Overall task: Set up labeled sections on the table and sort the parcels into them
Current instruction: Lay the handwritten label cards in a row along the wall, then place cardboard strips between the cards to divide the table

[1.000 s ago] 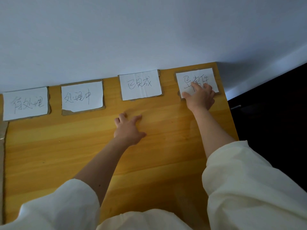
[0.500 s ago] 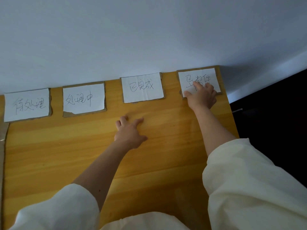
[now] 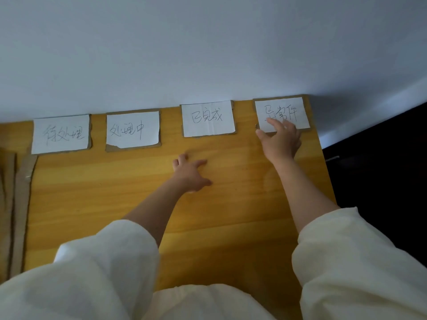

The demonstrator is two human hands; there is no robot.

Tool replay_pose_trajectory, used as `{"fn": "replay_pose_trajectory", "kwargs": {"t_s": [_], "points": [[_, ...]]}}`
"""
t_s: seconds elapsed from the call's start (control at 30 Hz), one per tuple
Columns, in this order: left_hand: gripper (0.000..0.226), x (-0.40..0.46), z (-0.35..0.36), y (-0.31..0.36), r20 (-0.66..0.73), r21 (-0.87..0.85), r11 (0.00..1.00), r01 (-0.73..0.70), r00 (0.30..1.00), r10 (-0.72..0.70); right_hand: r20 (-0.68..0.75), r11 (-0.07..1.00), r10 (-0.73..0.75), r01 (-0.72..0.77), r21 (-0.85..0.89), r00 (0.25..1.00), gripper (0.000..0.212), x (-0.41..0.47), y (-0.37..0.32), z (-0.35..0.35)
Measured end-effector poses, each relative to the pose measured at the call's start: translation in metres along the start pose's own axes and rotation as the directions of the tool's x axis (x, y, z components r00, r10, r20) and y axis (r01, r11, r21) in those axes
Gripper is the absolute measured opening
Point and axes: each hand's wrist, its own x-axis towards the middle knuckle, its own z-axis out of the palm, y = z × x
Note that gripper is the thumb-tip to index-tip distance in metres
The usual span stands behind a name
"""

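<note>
Several cardboard label cards with handwritten white paper lie in a row along the far edge of the yellow wooden table [image 3: 115, 204], against the wall. From the left: first card [image 3: 60, 133], second card [image 3: 132, 130], third card [image 3: 208, 118], fourth card [image 3: 283, 110] at the far right corner. My right hand [image 3: 280, 139] rests flat with its fingertips on the fourth card's near edge. My left hand [image 3: 190, 173] lies spread on bare wood, just below the third card, holding nothing. No parcels are in view.
Strips of brown cardboard [image 3: 22, 204] lie along the table's left edge. A white wall [image 3: 208, 54] rises right behind the cards. The table's right edge drops off into a dark area [image 3: 381, 169]. My white sleeves fill the bottom of the view.
My right hand has slid a little toward me, from the middle of the fourth card to its near edge. The left hand has stayed in place. The view has shifted left, revealing cardboard strips.
</note>
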Motion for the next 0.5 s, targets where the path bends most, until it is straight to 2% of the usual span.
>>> {"fn": "replay_pose_trajectory", "kwargs": {"t_s": [0.1, 0.2, 0.33, 0.5], "points": [[0.068, -0.004, -0.003, -0.009, 0.017, -0.072, 0.997, -0.011, 1.000, 0.013, 0.085, 0.993, -0.060, 0.050, 0.111, 0.995, 0.032, -0.024, -0.006, -0.004], [0.055, -0.019, -0.005, -0.020, -0.024, -0.212, 0.977, -0.024, 1.000, 0.020, 0.179, 0.977, -0.118, 0.082, 0.194, 0.977, 0.024, -0.053, -0.015, -0.010], [0.042, -0.060, -0.001, -0.045, -0.029, -0.456, 0.888, -0.065, 0.998, 0.058, 0.275, 0.958, -0.199, 0.126, 0.259, 0.941, 0.024, -0.102, -0.028, -0.014], [0.021, -0.126, 0.018, -0.088, -0.135, -0.630, 0.769, -0.105, 0.991, 0.025, 0.419, 0.952, -0.258, 0.156, 0.264, 0.871, 0.033, -0.169, -0.036, -0.012]]}}
